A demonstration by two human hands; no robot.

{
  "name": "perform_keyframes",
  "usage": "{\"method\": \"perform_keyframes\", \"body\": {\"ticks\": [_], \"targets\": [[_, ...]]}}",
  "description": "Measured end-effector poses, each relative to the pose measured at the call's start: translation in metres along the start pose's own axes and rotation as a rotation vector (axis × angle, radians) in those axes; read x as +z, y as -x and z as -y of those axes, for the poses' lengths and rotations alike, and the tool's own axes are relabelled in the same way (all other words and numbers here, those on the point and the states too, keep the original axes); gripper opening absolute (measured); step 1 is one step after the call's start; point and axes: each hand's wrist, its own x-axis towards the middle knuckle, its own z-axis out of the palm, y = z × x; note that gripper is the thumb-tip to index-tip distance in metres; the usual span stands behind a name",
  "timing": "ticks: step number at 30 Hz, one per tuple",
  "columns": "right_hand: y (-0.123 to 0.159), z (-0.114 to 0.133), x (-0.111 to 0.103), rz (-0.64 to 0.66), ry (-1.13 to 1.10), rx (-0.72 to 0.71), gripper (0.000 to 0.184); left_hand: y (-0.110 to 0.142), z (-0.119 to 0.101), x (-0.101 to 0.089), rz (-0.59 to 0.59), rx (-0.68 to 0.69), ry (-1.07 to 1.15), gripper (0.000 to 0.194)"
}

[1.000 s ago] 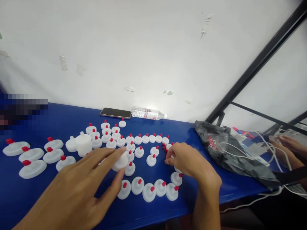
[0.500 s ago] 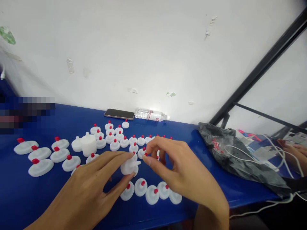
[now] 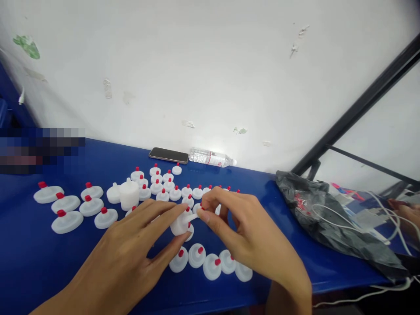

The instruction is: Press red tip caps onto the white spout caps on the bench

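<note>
My left hand pinches a white plastic disc part with a bare nozzle, held a little above the blue table. Meeting it from the right, my right hand has thumb and forefinger pinched at the nozzle tip; a small red cap shows between the fingertips. Several white disc parts with red caps lie in a row just below both hands, and more are spread behind them.
Larger capped discs and a white cylinder lie at the left. A phone and a water bottle rest against the wall. A black bag with white cables sits at the right, another person's hand beyond it.
My right hand left the loose red caps at the right and came to the white part in my left hand. The view has drifted slightly.
</note>
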Motion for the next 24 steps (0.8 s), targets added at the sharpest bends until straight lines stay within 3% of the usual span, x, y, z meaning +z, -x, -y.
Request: {"method": "perform_keyframes", "body": {"ticks": [18, 24], "targets": [[-0.001, 0.0006, 0.0009, 0.078, -0.058, -0.017, 0.019, 0.0006, -0.0014, -0.0006, 0.032, -0.007, -0.022, 0.026], [-0.0016, -0.0007, 0.0044, 0.133, -0.057, -0.063, 0.036, -0.0027, -0.0027, -0.0021, 0.049, 0.126, -0.108, 0.029]]}}
